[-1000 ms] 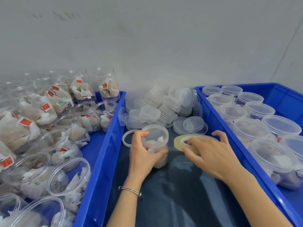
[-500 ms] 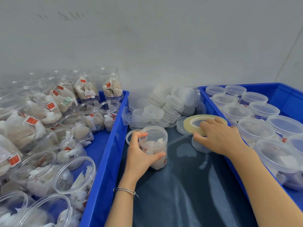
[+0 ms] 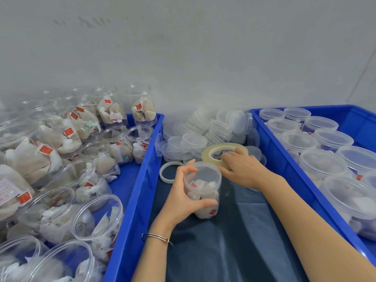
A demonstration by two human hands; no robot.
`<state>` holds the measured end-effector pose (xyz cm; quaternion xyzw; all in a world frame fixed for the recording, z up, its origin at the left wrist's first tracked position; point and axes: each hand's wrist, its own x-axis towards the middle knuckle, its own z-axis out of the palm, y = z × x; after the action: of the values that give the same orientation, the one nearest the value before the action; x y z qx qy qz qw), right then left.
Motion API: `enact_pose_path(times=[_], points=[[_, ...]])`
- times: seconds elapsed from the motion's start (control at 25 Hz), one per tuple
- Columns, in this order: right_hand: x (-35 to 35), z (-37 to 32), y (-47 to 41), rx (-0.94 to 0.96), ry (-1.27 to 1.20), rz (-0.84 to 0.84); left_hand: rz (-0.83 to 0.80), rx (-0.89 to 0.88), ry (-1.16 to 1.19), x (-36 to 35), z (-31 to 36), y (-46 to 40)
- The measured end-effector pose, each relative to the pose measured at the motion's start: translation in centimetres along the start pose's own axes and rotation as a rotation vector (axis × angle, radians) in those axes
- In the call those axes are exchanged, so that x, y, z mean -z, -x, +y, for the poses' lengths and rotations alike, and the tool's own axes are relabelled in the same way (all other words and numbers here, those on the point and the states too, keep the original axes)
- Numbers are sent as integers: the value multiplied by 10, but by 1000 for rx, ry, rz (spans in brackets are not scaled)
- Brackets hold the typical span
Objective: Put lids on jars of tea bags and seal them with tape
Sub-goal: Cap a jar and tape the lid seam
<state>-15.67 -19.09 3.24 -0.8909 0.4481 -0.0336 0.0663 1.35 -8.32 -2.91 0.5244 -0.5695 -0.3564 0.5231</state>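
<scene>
1. So the jar I'm working on stands on the dark surface between the two blue bins. Its lid is already on, so that half is done for this one.
2. My left hand is wrapped around the jar's side, thumb low in front and fingers curled up by the lid's edge, keeping it steady.
3. My right hand grips the roll of clear tape, fingers curled over its rim, right up against the back of the lid. I'd say I'm in the middle of running tape round the seam, but the tape strand itself is too clear to make out, so I can't tell how much of the seam is covered.
4. Done pile: the right bin holds a good dozen lidded jars. Whether they're all taped I can't see from here.
5. To-do pile: the left bin is stuffed with open jars of tea bags, no lids. Way more left than finished, I reckon.
6. Plenty of spare lids are stacked at the back by the wall, plus a bare white ring lying just left of my jar.
</scene>
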Motion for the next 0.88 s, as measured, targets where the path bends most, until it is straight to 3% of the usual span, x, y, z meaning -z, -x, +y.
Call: enact_pose_path(times=[0.2, 0.32, 0.44, 0.64, 0.76, 0.88], points=[[-4, 7, 8, 49, -157, -8, 162, -49, -105, 1, 8, -2], [-1, 15, 18, 86, -289, -17, 48, 52, -72, 15, 10, 0], [-4, 18, 33, 52, -412, 46, -34, 105, -302, 20, 16, -1], [-7, 5, 38, -13, -193, 116, 142, 124, -544, -19, 31, 1], [-7, 2, 43, 5, -126, 146, 347, 176, -518, -31, 37, -11], [-1, 8, 47, 1, 18, 178, 334, 105, -437, -19, 32, -18]])
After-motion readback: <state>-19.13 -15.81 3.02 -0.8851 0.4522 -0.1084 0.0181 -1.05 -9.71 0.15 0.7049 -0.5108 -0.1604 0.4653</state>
